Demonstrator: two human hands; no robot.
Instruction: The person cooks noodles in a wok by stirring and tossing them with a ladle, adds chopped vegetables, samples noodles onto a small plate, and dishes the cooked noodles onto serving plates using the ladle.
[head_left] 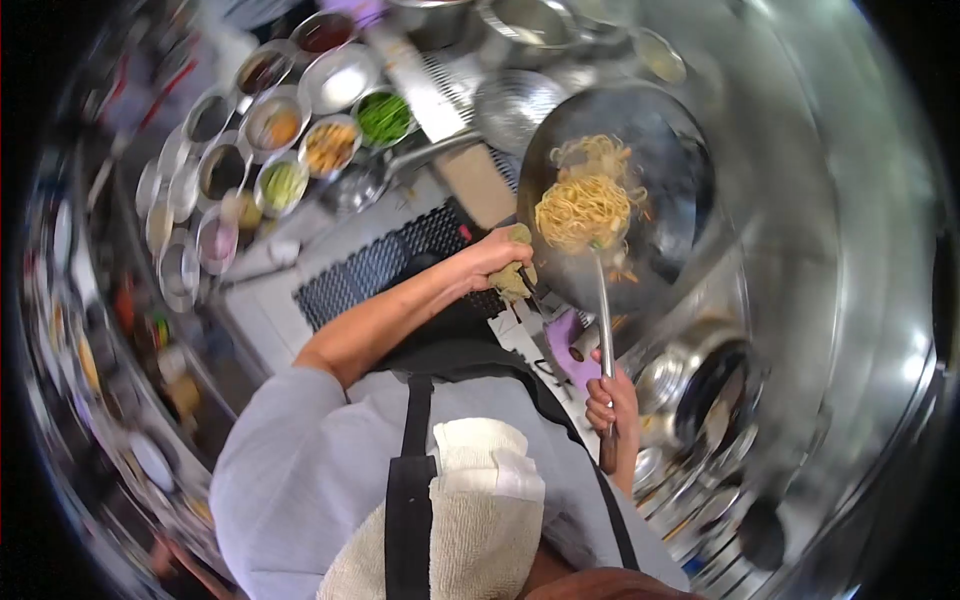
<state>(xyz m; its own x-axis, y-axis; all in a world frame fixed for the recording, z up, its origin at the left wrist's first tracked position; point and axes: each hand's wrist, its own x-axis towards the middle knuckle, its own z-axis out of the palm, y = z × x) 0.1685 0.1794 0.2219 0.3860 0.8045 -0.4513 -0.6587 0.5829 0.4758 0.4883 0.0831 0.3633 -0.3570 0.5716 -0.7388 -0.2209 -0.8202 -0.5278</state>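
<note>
A dark wok [665, 140] holds a heap of yellow noodles [582, 212] with bits of orange and green; steam blurs part of it. At the wok's near left edge, my left hand [497, 254] is closed on a folded greenish cloth [512, 278] wrapped round the wok's handle, which is mostly hidden. My right hand [613, 400] grips a long-handled metal ladle [605, 335] by its lower end. The ladle reaches up into the wok, where the noodles cover its head.
Bowls of ingredients, including chopped greens [384, 118], stand at upper left. A perforated strainer [518, 108] sits beside the wok. Metal pots [530, 22] line the top. Pans [715, 395] and utensils crowd the lower right. A black mat [385, 262] lies on the floor.
</note>
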